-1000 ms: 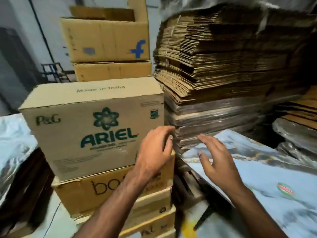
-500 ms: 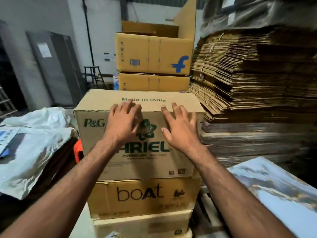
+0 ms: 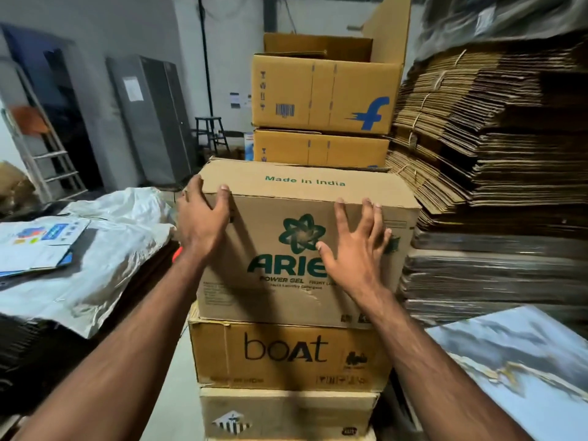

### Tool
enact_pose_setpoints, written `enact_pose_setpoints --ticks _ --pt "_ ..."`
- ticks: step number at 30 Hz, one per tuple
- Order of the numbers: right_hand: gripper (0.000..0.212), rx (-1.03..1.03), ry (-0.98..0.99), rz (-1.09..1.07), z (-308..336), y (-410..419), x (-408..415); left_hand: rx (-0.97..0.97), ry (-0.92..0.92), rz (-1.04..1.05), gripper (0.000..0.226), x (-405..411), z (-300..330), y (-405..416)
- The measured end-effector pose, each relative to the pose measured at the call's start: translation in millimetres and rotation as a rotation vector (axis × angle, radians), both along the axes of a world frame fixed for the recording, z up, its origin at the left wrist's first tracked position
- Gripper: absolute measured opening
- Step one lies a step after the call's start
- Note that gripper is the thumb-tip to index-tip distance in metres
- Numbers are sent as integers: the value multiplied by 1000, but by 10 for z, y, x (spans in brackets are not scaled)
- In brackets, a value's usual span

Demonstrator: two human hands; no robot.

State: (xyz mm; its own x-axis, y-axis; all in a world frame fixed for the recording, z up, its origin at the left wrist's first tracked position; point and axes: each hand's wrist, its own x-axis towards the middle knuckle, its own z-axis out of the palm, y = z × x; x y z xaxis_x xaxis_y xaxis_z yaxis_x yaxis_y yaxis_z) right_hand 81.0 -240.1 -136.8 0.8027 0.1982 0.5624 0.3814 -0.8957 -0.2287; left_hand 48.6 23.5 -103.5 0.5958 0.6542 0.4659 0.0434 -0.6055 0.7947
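Five cardboard boxes — two hands — one stool, one ladder.

Brown Ariel carton, closed and upright, sits atop the boat box

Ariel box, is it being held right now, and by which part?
The left hand grips the Ariel box at its top left corner; the right hand lies flat on its front, fingers spread.

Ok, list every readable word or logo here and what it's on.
"Made in India": top of the brown cardboard box.
"ARIE", rest hidden by the right hand, and "POWER GEL": its front.
"boAt": tan cardboard box directly beneath.
Blue "f": open yellow carton behind.
All smaller print: too blurred to read.
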Motion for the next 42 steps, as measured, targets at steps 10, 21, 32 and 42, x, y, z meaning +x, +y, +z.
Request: enact_pose_setpoints --ticks 10,21,32,42 --pt "102 68 -189 114 -80 693 -310 -131 -274 -9 51 -213 184 -389" --pt "88 142 -318 174 14 1064 -526 -517 -204 -348 19 -36 13 -45" --pt "91 256 -329 86 -212 1048 -679 -717 7 -589 61 372 35 149" --pt "106 443 -351 -31 -208 967 -815 -971 -209 -783 58 629 112 -162"
